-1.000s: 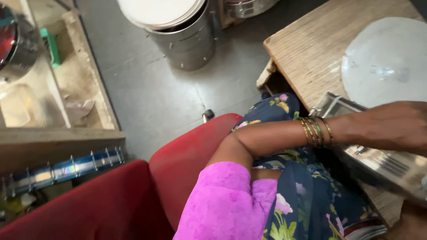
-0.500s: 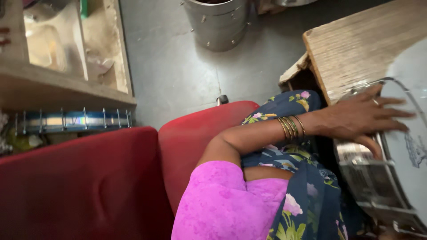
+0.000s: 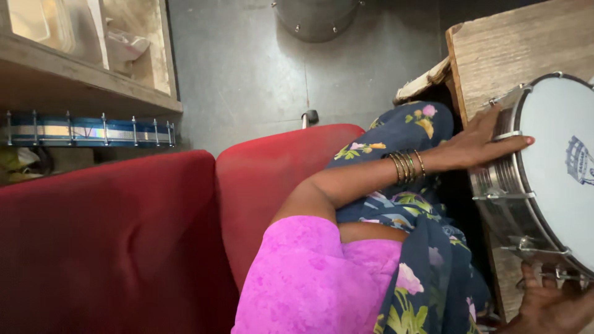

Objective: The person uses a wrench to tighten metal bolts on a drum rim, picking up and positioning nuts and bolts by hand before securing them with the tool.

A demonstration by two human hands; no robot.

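Drum [image 3: 544, 179], steel-shelled with white head, tilted against wooden counter [image 3: 501, 55] beside red seat [image 3: 272, 185]: left hand [image 3: 479, 145] spread flat on rim, right hand [image 3: 550, 306] apparently curled under lower lugs; best kept supported at both edges.

Shiny metal-shelled drum [image 3: 544, 179] with white skin cut by right edge, lower hand [image 3: 550, 306] cropped at bottom corner, grey metal drum [image 3: 315, 18] cut by top edge

Single head-worn camera, tilted view.
It looks steeply down, close over the lap, red seat [image 3: 124, 247] and grey floor [image 3: 247, 68].
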